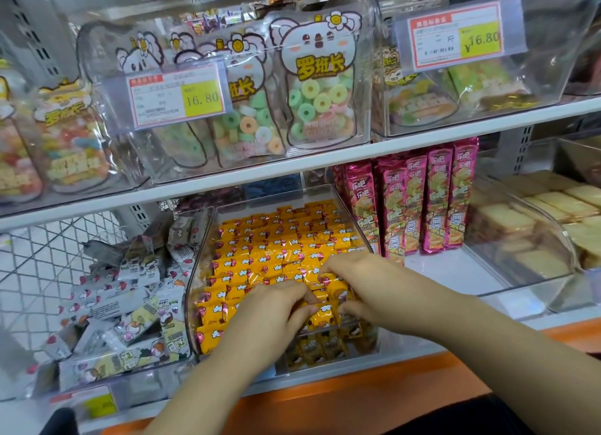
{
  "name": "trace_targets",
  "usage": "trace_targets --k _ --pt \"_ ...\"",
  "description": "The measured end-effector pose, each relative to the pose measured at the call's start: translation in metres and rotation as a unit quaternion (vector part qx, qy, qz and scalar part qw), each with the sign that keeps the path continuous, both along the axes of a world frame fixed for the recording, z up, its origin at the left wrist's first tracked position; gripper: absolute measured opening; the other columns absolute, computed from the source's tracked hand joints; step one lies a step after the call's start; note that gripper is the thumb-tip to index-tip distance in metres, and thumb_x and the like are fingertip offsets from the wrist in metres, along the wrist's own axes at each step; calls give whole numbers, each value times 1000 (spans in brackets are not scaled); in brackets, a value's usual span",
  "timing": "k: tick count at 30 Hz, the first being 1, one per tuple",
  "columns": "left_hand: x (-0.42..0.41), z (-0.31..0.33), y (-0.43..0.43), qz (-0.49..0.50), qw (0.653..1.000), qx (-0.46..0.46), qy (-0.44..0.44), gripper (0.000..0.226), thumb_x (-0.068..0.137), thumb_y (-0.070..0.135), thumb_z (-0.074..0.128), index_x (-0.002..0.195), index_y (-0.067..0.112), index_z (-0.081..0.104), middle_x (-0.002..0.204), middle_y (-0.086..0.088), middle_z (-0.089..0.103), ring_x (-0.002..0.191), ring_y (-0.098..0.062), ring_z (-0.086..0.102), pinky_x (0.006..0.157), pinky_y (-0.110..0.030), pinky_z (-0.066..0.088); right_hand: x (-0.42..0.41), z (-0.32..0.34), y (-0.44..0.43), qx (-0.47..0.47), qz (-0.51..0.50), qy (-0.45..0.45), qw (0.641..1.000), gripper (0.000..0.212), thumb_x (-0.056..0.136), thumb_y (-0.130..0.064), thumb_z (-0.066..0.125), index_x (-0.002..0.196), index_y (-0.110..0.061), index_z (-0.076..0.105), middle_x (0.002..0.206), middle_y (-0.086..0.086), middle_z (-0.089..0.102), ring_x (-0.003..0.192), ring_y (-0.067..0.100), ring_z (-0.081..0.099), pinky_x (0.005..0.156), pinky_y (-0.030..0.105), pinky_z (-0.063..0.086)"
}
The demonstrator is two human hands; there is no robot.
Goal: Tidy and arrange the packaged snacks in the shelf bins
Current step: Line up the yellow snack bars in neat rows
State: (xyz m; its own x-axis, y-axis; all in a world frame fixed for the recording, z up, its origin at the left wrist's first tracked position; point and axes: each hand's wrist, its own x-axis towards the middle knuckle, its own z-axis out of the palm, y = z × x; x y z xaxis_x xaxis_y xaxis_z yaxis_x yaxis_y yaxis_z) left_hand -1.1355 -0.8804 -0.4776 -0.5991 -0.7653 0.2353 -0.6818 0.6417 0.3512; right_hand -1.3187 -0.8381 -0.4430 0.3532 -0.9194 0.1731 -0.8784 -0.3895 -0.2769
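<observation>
Both grips are closed on stock. The left hand [273, 307] pinches a yellow snack packet [325, 314] between thumb and fingers. The right hand [367, 281] curls its fingertips round a neighbouring one, though which one exactly is hard to tell. They work at the front of the clear bin [260, 202], probably squaring strays with the tidy rows behind. To the left, white packets [123, 304] lie heaped loose; to the right, pink wafer packs [422, 200] stand upright on the shelf [455, 268].

Labels and shelf fittings
Left price tag [177, 96] and right price tag [457, 36] read 16.80; wire mesh [42, 262] backs the left end of the lower shelf [455, 268]; orange trim [325, 399] lines its front edge.
</observation>
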Motion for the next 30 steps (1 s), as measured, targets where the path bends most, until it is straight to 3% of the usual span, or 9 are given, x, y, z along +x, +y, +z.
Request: trace_targets --k 2,6,9,12,17,23,26,30 --pt "-1 -3 0 -6 1000 -16 7 10 91 33 57 93 28 65 85 22 52 86 -4 54 86 -30 43 -6 11 4 -41 3 -16 999 50 84 -35 66 130 -29 46 128 -13 44 117 5 39 97 24 36" --pt "-3 -6 0 -14 999 -42 17 13 92 30 55 95 24 66 88 19 52 89 -6 53 85 -31 44 -11 16 8 -87 -23 -10 996 15 87 -38 62 100 -31 65 104 -15 62 96 3 49 94 22 33" --pt "-5 -7 -3 -15 999 -47 22 13 93 29 55 96 22 66 91 14 58 88 -9 56 83 -31 45 -11 13 2 -87 -21 -6 996 11 84 -37 66 87 -27 71 88 -13 68 80 5 49 82 22 28" --pt "-6 -8 -6 -17 997 -71 16 13 93 30 55 95 23 66 94 11 63 86 -12 57 83 -28 42 -11 16 1 -87 -33 38 995 11 84 -39 65 88 -30 71 87 -16 65 83 5 45 81 22 24" --pt "-7 -14 -5 -16 989 -146 -7 5 88 28 61 85 25 64 84 11 64 73 -14 58 79 -26 38 -5 9 4 -53 -52 138 988 13 91 -33 55 93 -30 67 99 -10 65 105 12 48 95 27 22" --pt "-8 -19 -4 -5 982 -188 1 9 86 33 57 81 28 61 80 15 62 68 -9 54 78 -23 37 -5 2 -6 -20 -66 180 981 12 90 -30 57 91 -29 68 98 -4 62 111 21 46 105 37 29" --pt "-9 -21 -1 0 980 -199 9 11 87 34 53 81 29 61 79 16 61 67 -6 54 81 -25 38 -3 -1 0 -18 -44 251 967 20 89 -17 54 89 -30 69 94 -3 64 109 19 47 115 43 14" --pt "-8 -19 -3 8 980 -199 -1 6 86 31 60 81 30 62 81 16 63 71 -7 59 86 -25 28 -6 -2 1 6 -47 235 971 36 90 -10 53 113 -35 66 110 -1 62 123 16 39 115 48 -4"
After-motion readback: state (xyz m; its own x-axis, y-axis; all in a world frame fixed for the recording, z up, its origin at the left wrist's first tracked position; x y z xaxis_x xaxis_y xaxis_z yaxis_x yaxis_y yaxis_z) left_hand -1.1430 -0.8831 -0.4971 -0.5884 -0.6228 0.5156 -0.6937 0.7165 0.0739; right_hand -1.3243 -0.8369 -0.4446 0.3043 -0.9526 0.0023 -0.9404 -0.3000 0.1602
